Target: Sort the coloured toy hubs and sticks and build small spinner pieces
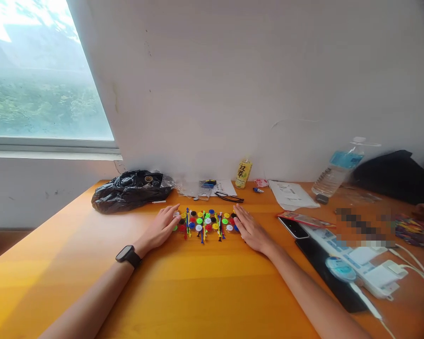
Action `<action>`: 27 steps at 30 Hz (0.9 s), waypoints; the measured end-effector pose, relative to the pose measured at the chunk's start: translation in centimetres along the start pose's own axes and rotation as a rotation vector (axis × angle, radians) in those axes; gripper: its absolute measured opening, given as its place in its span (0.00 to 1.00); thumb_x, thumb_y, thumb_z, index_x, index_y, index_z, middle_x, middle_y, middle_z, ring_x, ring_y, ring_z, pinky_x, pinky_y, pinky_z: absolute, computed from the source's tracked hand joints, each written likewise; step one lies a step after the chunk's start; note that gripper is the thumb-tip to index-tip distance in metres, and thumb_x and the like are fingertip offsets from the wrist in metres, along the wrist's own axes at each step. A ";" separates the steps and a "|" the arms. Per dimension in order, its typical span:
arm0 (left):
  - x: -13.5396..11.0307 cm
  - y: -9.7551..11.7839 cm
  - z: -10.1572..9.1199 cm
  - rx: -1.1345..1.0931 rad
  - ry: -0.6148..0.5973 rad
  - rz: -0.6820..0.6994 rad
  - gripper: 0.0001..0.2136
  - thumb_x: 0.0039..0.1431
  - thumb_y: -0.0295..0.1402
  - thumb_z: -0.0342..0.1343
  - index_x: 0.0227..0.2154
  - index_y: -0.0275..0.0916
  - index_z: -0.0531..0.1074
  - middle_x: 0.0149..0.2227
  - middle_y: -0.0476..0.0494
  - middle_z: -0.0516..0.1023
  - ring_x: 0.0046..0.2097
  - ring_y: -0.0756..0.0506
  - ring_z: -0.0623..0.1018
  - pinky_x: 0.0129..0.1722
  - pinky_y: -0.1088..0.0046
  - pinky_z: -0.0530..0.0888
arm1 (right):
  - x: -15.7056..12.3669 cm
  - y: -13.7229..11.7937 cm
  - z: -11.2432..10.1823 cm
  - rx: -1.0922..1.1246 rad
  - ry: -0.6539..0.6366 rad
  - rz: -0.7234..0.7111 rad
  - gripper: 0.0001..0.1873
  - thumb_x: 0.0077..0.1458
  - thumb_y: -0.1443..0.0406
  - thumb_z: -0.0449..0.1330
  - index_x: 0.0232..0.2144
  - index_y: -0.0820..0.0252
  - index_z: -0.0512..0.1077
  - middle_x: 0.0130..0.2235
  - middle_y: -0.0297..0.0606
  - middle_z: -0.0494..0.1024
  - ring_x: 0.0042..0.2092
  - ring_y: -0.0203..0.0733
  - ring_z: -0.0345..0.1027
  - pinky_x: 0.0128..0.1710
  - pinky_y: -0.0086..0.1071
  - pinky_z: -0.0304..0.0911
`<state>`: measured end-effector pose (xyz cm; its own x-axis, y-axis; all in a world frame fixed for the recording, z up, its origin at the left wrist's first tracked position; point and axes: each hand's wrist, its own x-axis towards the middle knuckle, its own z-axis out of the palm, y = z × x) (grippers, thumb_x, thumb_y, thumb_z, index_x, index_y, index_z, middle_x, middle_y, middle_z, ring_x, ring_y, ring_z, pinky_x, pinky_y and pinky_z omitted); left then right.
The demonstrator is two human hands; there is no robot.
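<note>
1. left hand [164,227]: lies flat on the tabletop [205,292], palm down, fingers stretched out and close together. it grips nothing; the fingertips touch the left edge of the coloured pieces [205,222].
2. right hand [250,230]: also flat and open, palm down, fingers straight and pointing away. nothing is held; its inner edge sits against the right side of the same pieces.
3. coloured pieces: a tight cluster of small round discs (yellow, green, blue, red, white, black) with thin coloured sticks laid across them. they lie mid-tabletop, between the two hands, toward the far side.
4. black watch [128,256] on the left wrist.
5. far left: crumpled black plastic bag [130,190] on the tabletop, near the wall.
6. far, behind the cluster: dark-framed glasses [229,197] lying flat, and a small yellow can [243,173] upright against the wall.
7. right of the can: a folded paper sheet [291,194], then a clear water bottle [339,172] leaning toward the right.
8. right side, nearer: a phone [293,227] face up, and a white power strip [360,266] with plugs and white cables.
9. window [38,70] at upper left.
</note>
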<state>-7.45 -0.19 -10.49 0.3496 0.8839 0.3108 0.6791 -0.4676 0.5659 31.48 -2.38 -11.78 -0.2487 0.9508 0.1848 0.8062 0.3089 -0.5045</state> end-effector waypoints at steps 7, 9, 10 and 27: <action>0.7 -1.5 0.5 -0.040 0.055 0.039 0.22 0.75 0.46 0.45 0.58 0.40 0.76 0.56 0.37 0.80 0.58 0.36 0.77 0.62 0.55 0.72 | -0.1 0.3 0.1 0.019 -0.025 0.024 0.41 0.72 0.41 0.39 0.77 0.53 0.48 0.78 0.37 0.43 0.78 0.50 0.35 0.78 0.49 0.36; 0.7 -1.5 0.5 -0.022 0.067 0.057 0.21 0.75 0.46 0.46 0.55 0.40 0.78 0.53 0.37 0.81 0.55 0.36 0.78 0.58 0.55 0.74 | -0.1 0.2 0.0 0.019 -0.027 0.032 0.41 0.72 0.40 0.39 0.77 0.51 0.49 0.78 0.35 0.43 0.78 0.51 0.34 0.78 0.51 0.36; 0.7 -1.4 0.5 -0.018 0.072 0.057 0.21 0.75 0.46 0.47 0.54 0.40 0.78 0.52 0.36 0.82 0.54 0.36 0.79 0.57 0.56 0.74 | -0.1 0.1 0.0 0.015 -0.029 0.033 0.41 0.72 0.40 0.39 0.77 0.51 0.49 0.78 0.35 0.44 0.78 0.51 0.34 0.78 0.51 0.36; 0.3 0.1 -0.2 0.017 0.032 0.086 0.22 0.77 0.46 0.44 0.59 0.42 0.76 0.58 0.39 0.79 0.59 0.37 0.74 0.61 0.56 0.70 | 0.0 0.0 0.1 -0.032 -0.042 0.027 0.41 0.71 0.39 0.37 0.77 0.50 0.50 0.77 0.35 0.46 0.78 0.52 0.36 0.78 0.52 0.36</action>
<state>-7.45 0.03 -10.18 0.3866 0.8393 0.3823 0.6584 -0.5414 0.5228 31.42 -2.43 -11.84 -0.2484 0.9591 0.1359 0.8297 0.2831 -0.4812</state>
